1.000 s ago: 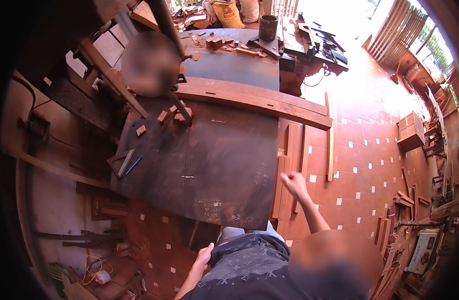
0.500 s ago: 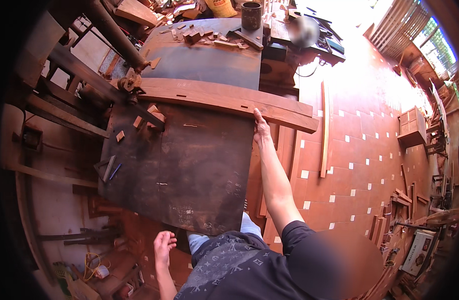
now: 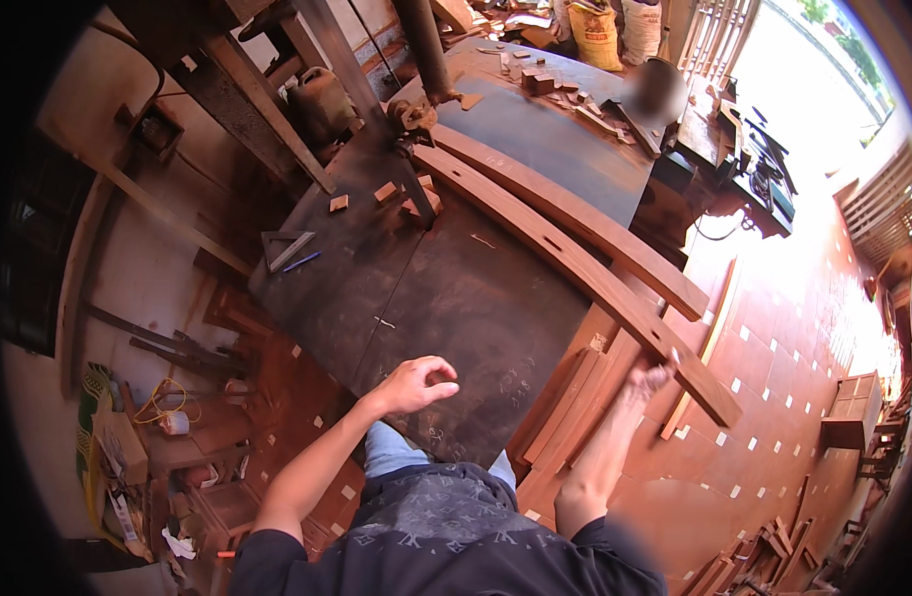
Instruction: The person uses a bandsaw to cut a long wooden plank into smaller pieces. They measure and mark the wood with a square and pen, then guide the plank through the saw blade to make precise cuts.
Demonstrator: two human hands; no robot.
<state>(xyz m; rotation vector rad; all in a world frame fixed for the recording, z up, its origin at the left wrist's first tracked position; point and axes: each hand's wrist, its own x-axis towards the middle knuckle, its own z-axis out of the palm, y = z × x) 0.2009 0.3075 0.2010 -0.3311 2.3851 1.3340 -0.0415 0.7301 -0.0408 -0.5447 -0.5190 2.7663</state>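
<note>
A long reddish-brown wooden rail (image 3: 585, 277) with small slots cut in its face lies across the dark worktable (image 3: 431, 318), its right end jutting past the edge. Near that end my right hand (image 3: 654, 376) is closed round it. A second wooden rail (image 3: 575, 217) lies just behind, touching or close at the left and apart toward the right. My left hand (image 3: 416, 385) hovers over the table's near edge, fingers loosely curved, thumb apart, nothing in it. At their left ends the rails reach the machine's upright metal guide (image 3: 413, 119).
Small wood offcuts (image 3: 386, 193) sit by the guide; a try square (image 3: 285, 248) and a blue pen (image 3: 302, 261) lie at the table's left. More offcuts (image 3: 537, 83) and a dark cylindrical container (image 3: 656, 89) are at the back. Long boards (image 3: 565, 397) rest beside the table's right edge.
The slotted rail has come apart from the other and swung toward me at its right end, with my right hand on it. My left hand has risen over the table's edge. The view has turned.
</note>
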